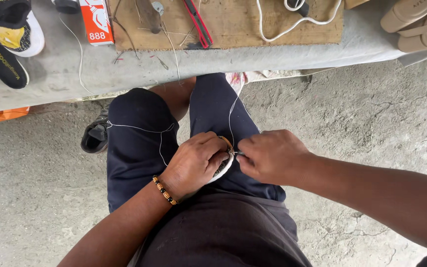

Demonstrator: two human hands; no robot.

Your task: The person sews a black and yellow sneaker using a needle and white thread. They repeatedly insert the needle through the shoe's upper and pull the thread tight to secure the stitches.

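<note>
Left hand (193,163) gripped a white-soled shoe (225,165) on the lap; right hand (270,155), touching its right edge, pinched white thread (231,116) running upward.

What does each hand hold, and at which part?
The left hand grips a white shoe around its edge. The right hand pinches something thin beside it, probably a needle, too small to tell.

The left hand (193,163) covers most of the white shoe (223,167), leaving only a rim showing. The tool pinched in the right hand (272,157) is too small to tell. Beyond the shoe, the tabletop (273,54) is cut off at the top edge, along with its sneakers (13,29) and tan sandals (416,24).
</note>
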